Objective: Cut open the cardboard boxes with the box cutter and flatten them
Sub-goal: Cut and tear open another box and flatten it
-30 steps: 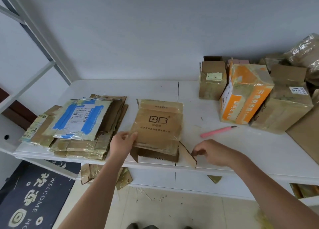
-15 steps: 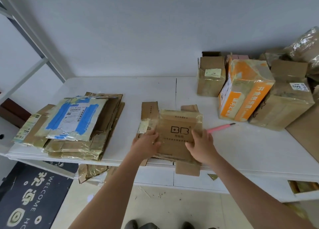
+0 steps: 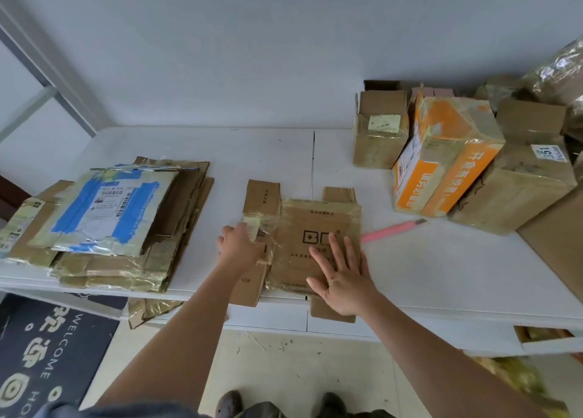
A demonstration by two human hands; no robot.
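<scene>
A brown cardboard box, cut open and spread flat, lies at the front edge of the white table, its flaps sticking out toward the wall and over the edge. My right hand presses flat on its printed panel with fingers spread. My left hand rests on the box's left taped panel, fingers laid over it. The pink box cutter lies on the table just right of the flat box, untouched.
A stack of flattened boxes sits at the table's left end. Several uncut boxes, one orange, crowd the back right. Cardboard scraps hang below the table edge. A dark doormat covers the floor at left.
The box went from half-folded to spread flat on the table. Both hands moved from gripping its edges to lying on top of it, the right one opening out flat.
</scene>
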